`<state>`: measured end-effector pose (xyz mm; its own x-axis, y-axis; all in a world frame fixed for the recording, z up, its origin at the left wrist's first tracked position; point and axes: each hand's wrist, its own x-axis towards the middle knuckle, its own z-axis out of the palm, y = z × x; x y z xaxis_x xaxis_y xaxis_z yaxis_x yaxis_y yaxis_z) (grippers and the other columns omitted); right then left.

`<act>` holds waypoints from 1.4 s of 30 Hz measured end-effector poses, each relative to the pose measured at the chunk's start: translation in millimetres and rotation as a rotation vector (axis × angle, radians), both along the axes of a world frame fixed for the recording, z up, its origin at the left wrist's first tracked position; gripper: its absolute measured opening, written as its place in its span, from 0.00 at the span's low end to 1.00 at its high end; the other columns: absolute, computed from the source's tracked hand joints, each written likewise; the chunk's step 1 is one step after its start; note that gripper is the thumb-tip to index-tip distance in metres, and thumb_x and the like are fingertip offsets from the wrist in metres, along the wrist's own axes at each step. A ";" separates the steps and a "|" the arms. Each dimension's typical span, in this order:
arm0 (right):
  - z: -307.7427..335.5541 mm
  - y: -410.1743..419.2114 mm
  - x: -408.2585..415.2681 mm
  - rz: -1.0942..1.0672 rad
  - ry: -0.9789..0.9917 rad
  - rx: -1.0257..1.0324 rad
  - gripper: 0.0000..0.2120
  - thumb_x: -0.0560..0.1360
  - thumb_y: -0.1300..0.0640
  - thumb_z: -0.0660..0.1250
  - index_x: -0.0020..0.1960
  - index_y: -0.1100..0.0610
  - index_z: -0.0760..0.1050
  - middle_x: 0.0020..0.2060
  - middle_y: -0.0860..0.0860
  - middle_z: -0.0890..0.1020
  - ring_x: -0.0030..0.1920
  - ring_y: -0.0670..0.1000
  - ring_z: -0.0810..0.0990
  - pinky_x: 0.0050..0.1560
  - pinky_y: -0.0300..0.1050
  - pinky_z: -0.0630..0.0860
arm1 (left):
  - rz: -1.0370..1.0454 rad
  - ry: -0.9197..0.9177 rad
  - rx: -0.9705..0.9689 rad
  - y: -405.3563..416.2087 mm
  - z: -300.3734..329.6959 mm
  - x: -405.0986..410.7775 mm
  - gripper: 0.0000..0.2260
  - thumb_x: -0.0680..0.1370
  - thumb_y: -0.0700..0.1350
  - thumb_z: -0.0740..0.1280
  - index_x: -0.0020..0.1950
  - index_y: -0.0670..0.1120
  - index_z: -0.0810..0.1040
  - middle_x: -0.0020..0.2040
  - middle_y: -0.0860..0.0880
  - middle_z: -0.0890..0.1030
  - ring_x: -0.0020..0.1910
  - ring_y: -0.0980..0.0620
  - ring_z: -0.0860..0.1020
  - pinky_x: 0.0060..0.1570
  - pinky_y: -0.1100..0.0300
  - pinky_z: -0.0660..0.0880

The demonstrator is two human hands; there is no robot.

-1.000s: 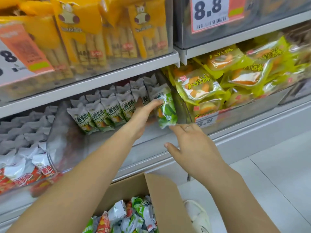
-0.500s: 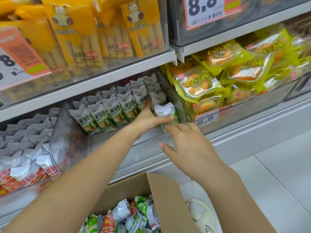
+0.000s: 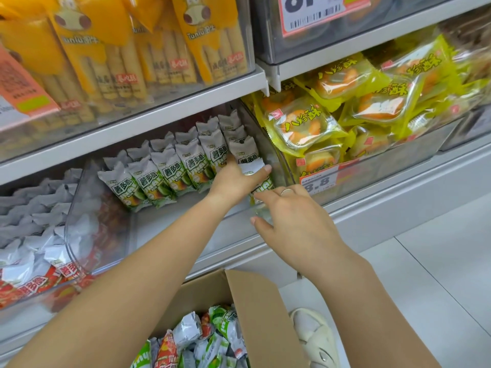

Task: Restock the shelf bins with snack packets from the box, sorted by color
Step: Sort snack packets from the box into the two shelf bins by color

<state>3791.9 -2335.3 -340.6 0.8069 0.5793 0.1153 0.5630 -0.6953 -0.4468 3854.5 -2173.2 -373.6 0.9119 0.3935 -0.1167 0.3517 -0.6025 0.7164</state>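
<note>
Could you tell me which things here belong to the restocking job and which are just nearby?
Part of the job:
- green packet gripped by the left hand
- right hand touching it
- green-packet bin
- red packets
- cardboard box

Just nearby:
- yellow pastry packs
- orange biscuit-stick packs
- price tag
- shoe

grey metal shelving (image 3: 164,115) lines a shop aisle above a pale tiled floor (image 3: 438,266), with orange-bordered price tags (image 3: 320,179) on bin fronts.
</note>
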 end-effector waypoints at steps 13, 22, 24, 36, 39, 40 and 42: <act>0.6 -1.0 -3.7 0.005 0.024 0.009 0.21 0.79 0.46 0.59 0.70 0.51 0.67 0.63 0.50 0.73 0.66 0.52 0.63 0.59 0.46 0.70 | 0.013 0.090 -0.034 -8.7 4.2 -7.0 0.53 0.70 0.39 0.75 0.78 0.49 0.35 0.72 0.42 0.65 0.63 0.45 0.72 0.49 0.59 0.70; -2.7 -3.6 -1.9 0.018 0.018 0.025 0.22 0.79 0.45 0.59 0.71 0.52 0.66 0.65 0.51 0.73 0.67 0.52 0.62 0.63 0.47 0.69 | -0.082 -0.174 0.271 -10.7 6.1 -12.2 0.55 0.66 0.46 0.80 0.79 0.50 0.43 0.74 0.39 0.58 0.71 0.42 0.64 0.63 0.59 0.64; -3.8 -3.8 -1.3 0.028 0.011 0.037 0.23 0.79 0.45 0.59 0.72 0.51 0.65 0.65 0.50 0.73 0.67 0.52 0.62 0.63 0.46 0.69 | -0.167 -0.171 0.356 -6.1 5.9 -13.6 0.53 0.67 0.47 0.79 0.79 0.50 0.45 0.77 0.42 0.53 0.75 0.45 0.58 0.65 0.61 0.60; 7.8 -24.3 2.0 -0.074 -0.025 0.149 0.16 0.79 0.47 0.59 0.66 0.46 0.72 0.52 0.50 0.81 0.54 0.55 0.79 0.50 0.48 0.74 | -0.151 -0.162 0.613 15.4 48.7 -48.7 0.24 0.77 0.54 0.65 0.71 0.49 0.67 0.71 0.47 0.66 0.59 0.44 0.76 0.54 0.50 0.75; 3.7 -29.5 -9.3 -0.073 -0.012 0.114 0.14 0.79 0.49 0.61 0.62 0.48 0.75 0.51 0.47 0.83 0.53 0.54 0.80 0.50 0.49 0.75 | -0.064 -0.404 0.525 33.9 65.9 -100.7 0.12 0.78 0.46 0.63 0.62 0.50 0.76 0.61 0.52 0.74 0.46 0.54 0.78 0.48 0.55 0.74; 1.0 -28.9 -16.4 -0.048 -0.002 0.071 0.13 0.79 0.49 0.61 0.62 0.48 0.75 0.51 0.46 0.83 0.53 0.53 0.80 0.50 0.48 0.75 | -0.061 -0.452 0.482 39.5 68.1 -122.2 0.10 0.78 0.44 0.64 0.58 0.49 0.78 0.58 0.53 0.75 0.43 0.57 0.77 0.47 0.58 0.73; -4.7 -22.5 -34.6 0.039 0.031 -0.027 0.13 0.79 0.48 0.60 0.62 0.47 0.75 0.51 0.45 0.82 0.54 0.51 0.80 0.50 0.46 0.74 | -0.059 -0.461 0.419 49.4 64.2 -167.4 0.07 0.77 0.42 0.65 0.53 0.49 0.80 0.51 0.55 0.77 0.39 0.61 0.75 0.45 0.62 0.71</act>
